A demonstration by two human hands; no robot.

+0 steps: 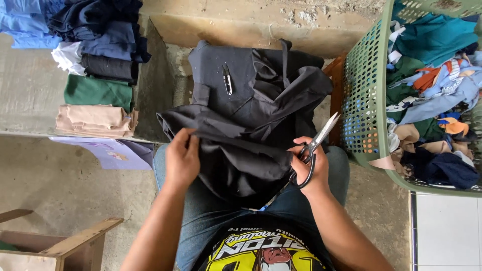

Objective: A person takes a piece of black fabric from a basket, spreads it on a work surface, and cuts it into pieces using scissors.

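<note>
- Down on the person's lap lay a dark garment (241,125), bunched in folds and spilling forward toward twelve o'clock over the denim-clad knees.
- The left hand (182,159) was curled shut on a fold of the garment at its nine o'clock edge, fingers pinching the cloth.
- The right hand (310,168) was closed through the loops of a pair of scissors (315,148), blades together and pointing up toward one o'clock, at the garment's three o'clock side.
- A small thread snipper (227,79) rested on the garment's flat upper part, at about twelve o'clock.
- A green perforated basket (369,90) full of mixed coloured scraps stood at two o'clock, just beside the scissors.
- Folded clothes (95,65) were stacked on a concrete ledge at ten o'clock.
- A wooden frame (75,241) showed at eight o'clock.
</note>
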